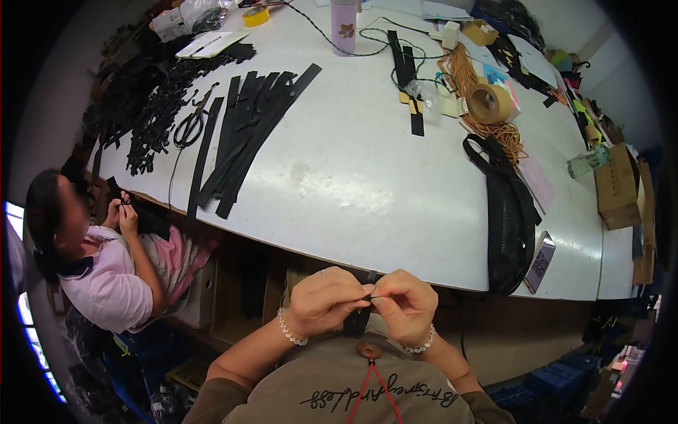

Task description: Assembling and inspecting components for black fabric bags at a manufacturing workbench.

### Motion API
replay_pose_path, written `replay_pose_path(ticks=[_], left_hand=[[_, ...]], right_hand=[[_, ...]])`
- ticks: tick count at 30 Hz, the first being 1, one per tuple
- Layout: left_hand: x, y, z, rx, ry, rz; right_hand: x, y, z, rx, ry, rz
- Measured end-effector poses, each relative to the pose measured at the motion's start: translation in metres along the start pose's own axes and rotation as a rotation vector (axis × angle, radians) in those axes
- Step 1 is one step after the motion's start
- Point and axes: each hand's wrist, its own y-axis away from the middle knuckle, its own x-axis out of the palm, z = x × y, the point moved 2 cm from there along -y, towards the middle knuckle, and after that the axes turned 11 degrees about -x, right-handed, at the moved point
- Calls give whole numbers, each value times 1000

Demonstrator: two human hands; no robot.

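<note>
My left hand and my right hand meet in front of my chest, just off the table's near edge. Fingertips of both pinch a small dark piece between them. A black strap hangs below the fingers, and the pinched piece seems to be part of it; most of it is hidden by my hands. Further up on the table lies a fanned pile of black straps. A pair of scissors rests left of that pile.
A co-worker sits at the left, holding a black strip. On the white table are a heap of black pieces, a black bag, a phone, a tape roll, brown cords and a purple bottle.
</note>
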Motion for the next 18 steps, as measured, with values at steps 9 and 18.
replay_pose_path(ticks=[9,18], left_hand=[[12,-17,8,-227,88,-56],[23,-21,33,-296,206,-88]], right_hand=[[-14,-12,-19,13,-35,-125],[-25,-33,-18,-134,389,-1]])
